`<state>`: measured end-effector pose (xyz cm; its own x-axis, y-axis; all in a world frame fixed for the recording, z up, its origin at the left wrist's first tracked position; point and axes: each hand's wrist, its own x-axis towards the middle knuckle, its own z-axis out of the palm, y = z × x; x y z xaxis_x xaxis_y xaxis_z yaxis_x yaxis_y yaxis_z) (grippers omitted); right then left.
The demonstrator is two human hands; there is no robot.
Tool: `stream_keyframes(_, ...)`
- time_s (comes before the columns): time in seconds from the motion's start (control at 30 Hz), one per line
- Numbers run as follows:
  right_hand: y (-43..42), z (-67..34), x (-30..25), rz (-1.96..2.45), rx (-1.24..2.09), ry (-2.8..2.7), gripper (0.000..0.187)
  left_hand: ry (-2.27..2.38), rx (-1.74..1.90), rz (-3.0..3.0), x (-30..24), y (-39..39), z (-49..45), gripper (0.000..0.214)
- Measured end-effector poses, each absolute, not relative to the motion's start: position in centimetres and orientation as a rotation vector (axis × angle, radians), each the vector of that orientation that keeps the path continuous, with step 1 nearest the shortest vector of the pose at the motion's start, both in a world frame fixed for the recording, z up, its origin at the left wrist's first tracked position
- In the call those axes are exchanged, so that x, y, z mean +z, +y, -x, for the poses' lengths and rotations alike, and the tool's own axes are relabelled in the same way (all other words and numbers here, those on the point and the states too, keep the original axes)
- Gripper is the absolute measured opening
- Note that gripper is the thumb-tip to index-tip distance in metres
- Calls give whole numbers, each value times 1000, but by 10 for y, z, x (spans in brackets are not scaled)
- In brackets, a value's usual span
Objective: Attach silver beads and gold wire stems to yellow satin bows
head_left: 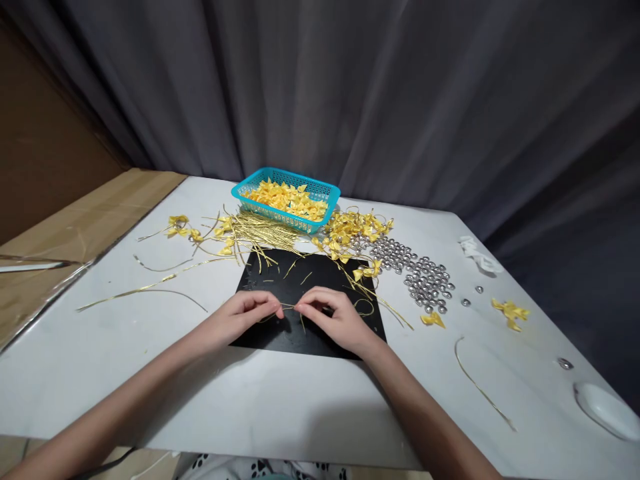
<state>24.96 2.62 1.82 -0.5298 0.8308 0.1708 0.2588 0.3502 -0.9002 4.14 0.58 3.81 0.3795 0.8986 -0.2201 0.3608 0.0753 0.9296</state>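
Over the black mat [310, 343], my left hand [253, 312] and my right hand [333, 315] face each other a short gap apart. Both pinch a thin gold cord [288, 307], which runs between the fingertips. One end of it hangs below my right fingers, and a loop of gold cord [365, 307] shows to the right of that hand. Short gold snippets [306, 278] lie on the mat beyond my hands. How the cord sits inside each pinch is hidden.
Behind the mat stands a blue basket [327, 217] of yellow bows [287, 197], with a bundle of gold cords [265, 230] before it. Silver beads [427, 283] and more yellow bows [357, 227] spread right. A white mouse-like object [607, 410] sits at the right edge.
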Motion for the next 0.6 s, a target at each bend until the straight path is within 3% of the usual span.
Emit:
stream_keyframes(0.3,35,-265,20,1047,1269,-2031,22,1285,657,-1513,43,8,-38,33)
stream_keyframes(0.6,40,-270,18,1099,1103,-2063,18,1310,619,-1514,38,7,-34,34)
